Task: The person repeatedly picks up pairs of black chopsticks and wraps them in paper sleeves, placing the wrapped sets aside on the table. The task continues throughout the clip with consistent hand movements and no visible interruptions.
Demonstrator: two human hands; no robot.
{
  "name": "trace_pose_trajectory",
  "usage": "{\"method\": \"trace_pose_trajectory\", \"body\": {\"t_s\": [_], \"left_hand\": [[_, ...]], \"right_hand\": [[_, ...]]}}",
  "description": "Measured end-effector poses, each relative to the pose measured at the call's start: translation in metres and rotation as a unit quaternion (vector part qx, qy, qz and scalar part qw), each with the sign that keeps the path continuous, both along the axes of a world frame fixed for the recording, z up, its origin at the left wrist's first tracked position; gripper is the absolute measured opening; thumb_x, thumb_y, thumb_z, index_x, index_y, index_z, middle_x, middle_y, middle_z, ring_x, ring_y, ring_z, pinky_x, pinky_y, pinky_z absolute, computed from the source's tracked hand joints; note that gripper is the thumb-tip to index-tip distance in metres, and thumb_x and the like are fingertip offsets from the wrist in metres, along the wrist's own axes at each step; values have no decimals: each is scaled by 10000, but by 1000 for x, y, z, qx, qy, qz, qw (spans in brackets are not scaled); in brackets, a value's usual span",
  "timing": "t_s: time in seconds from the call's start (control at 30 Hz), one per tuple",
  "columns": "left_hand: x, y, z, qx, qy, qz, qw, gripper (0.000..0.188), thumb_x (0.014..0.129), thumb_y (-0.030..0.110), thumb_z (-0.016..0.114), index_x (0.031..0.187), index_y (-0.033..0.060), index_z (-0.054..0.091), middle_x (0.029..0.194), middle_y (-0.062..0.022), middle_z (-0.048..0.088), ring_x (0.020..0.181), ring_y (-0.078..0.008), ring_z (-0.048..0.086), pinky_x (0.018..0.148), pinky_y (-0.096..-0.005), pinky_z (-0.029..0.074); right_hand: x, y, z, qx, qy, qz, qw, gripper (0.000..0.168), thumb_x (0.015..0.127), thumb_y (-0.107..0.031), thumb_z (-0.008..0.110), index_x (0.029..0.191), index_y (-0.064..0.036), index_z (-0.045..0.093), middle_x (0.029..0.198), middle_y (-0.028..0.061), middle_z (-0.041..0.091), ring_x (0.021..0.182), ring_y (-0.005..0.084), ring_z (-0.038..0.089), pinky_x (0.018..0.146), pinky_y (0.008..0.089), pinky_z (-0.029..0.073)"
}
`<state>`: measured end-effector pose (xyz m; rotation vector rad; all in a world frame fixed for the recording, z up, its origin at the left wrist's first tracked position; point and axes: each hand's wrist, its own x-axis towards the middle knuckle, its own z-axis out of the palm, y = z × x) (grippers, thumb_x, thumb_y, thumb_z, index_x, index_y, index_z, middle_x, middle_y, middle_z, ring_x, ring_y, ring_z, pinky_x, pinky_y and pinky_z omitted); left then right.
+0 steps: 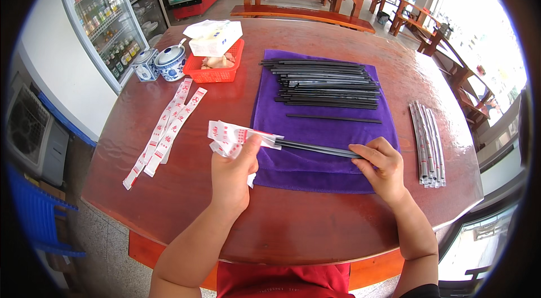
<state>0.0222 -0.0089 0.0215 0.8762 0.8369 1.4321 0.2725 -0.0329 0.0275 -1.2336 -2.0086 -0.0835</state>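
My left hand (236,171) grips several white paper chopstick sleeves (228,131) with red print, some of them crumpled. Between thumb and fingers, my right hand (380,167) pinches the ends of a pair of black chopsticks (317,148). Their other ends sit inside the mouth of one sleeve. Beneath both hands lies a folded purple cloth (270,86). A pile of loose black chopsticks (327,84) rests across its upper half, and a single black chopstick (334,119) lies apart just below the pile.
Flat paper sleeves (169,133) lie at left on the wooden table (270,226). Wrapped chopsticks (427,146) are stacked at right. Behind left stand a red plastic basket (215,75) with garlic, a tissue pack (216,38) on it, and a blue-and-white lidded jar (170,63).
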Motion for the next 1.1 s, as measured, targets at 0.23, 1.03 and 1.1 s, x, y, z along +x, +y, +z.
{"method": "trace_pose_trajectory", "body": {"t_s": [0.23, 1.03, 1.1], "left_hand": [[21, -10, -15, -8, 95, -59, 994, 98, 811, 78, 597, 777, 76, 505, 586, 50, 403, 468, -27, 319, 427, -206, 245], [23, -20, -10, -57, 183, -393, 899, 166, 837, 200, 581, 762, 52, 572, 584, 41, 480, 524, -34, 427, 455, -199, 313], [25, -21, -2, -67, 156, -404, 899, 141, 834, 155, 539, 830, 31, 607, 571, 32, 462, 504, -44, 397, 450, -198, 301]], "right_hand": [[-30, -7, 7, -147, 44, 60, 986, 323, 696, -78, 690, 1011, -111, 626, 711, 60, 582, 547, 180, 558, 522, 265, 457], [-27, -11, 4, -234, 114, 292, 920, 289, 722, -61, 659, 1006, -46, 605, 910, 93, 618, 786, 226, 590, 708, 317, 465], [-22, -9, 6, -313, 203, 299, 878, 224, 739, -39, 647, 962, -42, 626, 893, 88, 631, 810, 191, 601, 732, 298, 466]]}}
